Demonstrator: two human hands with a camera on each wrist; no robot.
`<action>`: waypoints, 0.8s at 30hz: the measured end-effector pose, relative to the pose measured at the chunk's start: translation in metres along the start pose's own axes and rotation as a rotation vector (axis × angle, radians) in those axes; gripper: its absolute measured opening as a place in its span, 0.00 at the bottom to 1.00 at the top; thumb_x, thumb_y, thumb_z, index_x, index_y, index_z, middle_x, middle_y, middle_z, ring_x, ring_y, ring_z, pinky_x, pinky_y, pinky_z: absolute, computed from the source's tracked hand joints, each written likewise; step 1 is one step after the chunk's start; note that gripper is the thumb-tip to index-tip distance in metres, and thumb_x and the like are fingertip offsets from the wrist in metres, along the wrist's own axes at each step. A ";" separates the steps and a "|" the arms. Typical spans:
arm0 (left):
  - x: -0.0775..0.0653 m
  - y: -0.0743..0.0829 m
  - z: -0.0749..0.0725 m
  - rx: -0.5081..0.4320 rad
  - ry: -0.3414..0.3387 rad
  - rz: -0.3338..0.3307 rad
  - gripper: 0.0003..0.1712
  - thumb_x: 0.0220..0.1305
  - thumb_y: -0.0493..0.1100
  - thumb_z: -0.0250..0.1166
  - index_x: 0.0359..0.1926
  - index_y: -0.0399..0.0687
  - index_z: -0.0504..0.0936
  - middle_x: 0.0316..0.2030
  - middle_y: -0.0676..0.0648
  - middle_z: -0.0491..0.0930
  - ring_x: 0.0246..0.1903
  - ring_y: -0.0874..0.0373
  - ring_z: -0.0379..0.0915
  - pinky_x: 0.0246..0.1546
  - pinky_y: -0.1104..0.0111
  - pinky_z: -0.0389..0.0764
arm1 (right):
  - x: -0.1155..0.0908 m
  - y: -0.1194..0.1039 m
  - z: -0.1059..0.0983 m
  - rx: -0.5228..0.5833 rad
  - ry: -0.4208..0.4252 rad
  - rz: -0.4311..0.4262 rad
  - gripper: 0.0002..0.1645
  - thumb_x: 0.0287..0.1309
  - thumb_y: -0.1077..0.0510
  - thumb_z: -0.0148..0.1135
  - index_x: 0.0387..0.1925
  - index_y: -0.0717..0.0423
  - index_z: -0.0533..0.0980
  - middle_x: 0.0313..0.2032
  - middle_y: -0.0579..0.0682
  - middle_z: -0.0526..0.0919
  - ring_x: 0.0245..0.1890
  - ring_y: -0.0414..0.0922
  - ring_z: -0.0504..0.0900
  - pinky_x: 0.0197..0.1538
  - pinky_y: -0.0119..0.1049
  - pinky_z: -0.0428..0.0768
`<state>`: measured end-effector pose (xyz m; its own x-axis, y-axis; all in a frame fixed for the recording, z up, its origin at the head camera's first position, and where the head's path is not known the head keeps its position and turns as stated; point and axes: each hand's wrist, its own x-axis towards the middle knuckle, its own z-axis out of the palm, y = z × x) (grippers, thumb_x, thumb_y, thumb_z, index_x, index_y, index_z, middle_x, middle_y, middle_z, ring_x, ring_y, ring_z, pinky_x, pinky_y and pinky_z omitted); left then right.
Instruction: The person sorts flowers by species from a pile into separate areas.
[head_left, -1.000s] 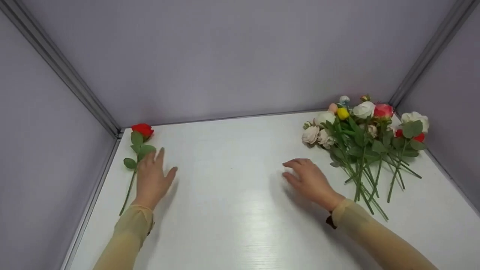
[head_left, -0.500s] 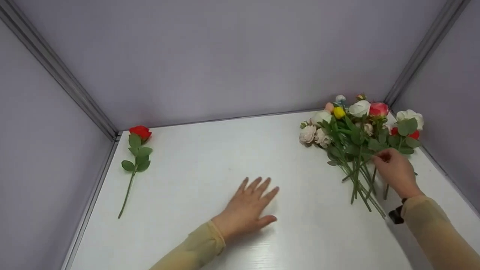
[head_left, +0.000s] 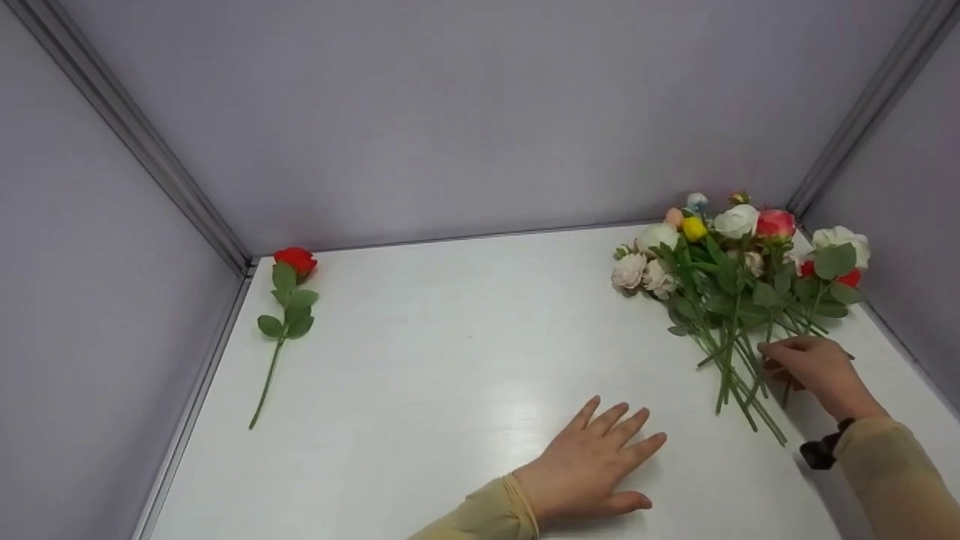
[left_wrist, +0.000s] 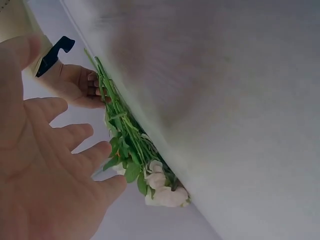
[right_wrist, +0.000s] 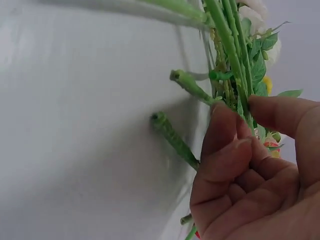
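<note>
At the right of the table my right hand (head_left: 821, 371) reaches into a pile of artificial flowers, its thumb and curled fingers around a green flower stem (right_wrist: 230, 45). Other cut stem ends (right_wrist: 185, 85) stick out beside its fingers in the right wrist view. My left hand (head_left: 589, 469) is spread palm down over the front of the table, fingers straight and holding nothing. On the left lies a single red rose (head_left: 295, 261) with green leaves, its stem pointing toward the front. Which bloom belongs to the stem at my right hand is hidden among the leaves.
White roses (head_left: 737, 221), a yellow tulip (head_left: 694, 228), a pink-red bloom (head_left: 775, 223) and pale pink flowers (head_left: 628, 271) lie overlapping in the back right corner, their stems crossing. Grey panels (head_left: 480, 112) wall in the white table (head_left: 420, 337) at the back and sides.
My left hand has left the red rose and swept right to the front of the table. My right hand has gone from mid-table to the stems, then slightly down along them.
</note>
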<state>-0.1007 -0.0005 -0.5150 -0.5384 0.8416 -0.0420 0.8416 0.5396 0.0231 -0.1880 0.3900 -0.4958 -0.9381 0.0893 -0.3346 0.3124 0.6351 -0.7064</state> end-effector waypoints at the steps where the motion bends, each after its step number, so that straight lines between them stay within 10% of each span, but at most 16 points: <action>1: 0.000 0.000 0.001 -0.008 0.002 0.001 0.46 0.71 0.78 0.35 0.83 0.68 0.42 0.81 0.53 0.42 0.79 0.54 0.39 0.77 0.52 0.43 | 0.000 0.001 0.000 0.017 -0.004 0.002 0.43 0.70 0.34 0.59 0.59 0.73 0.73 0.41 0.52 0.85 0.38 0.44 0.83 0.40 0.37 0.84; 17: -0.007 -0.019 -0.003 -0.159 0.090 -0.029 0.43 0.75 0.74 0.39 0.82 0.63 0.48 0.80 0.49 0.49 0.78 0.52 0.44 0.77 0.51 0.47 | -0.016 -0.019 0.002 0.246 0.132 -0.102 0.41 0.71 0.41 0.62 0.62 0.75 0.70 0.35 0.47 0.86 0.35 0.39 0.86 0.42 0.36 0.87; 24: -0.010 -0.048 -0.014 -0.441 0.284 -0.208 0.29 0.80 0.61 0.50 0.73 0.56 0.73 0.72 0.52 0.68 0.72 0.57 0.61 0.73 0.59 0.61 | -0.028 -0.065 0.046 0.200 0.141 -0.209 0.35 0.68 0.37 0.63 0.57 0.65 0.78 0.43 0.62 0.84 0.38 0.47 0.86 0.42 0.39 0.87</action>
<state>-0.1363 -0.0349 -0.5014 -0.7323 0.6570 0.1790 0.6525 0.6018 0.4606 -0.1752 0.3107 -0.4691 -0.9922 0.0867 -0.0892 0.1204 0.4891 -0.8639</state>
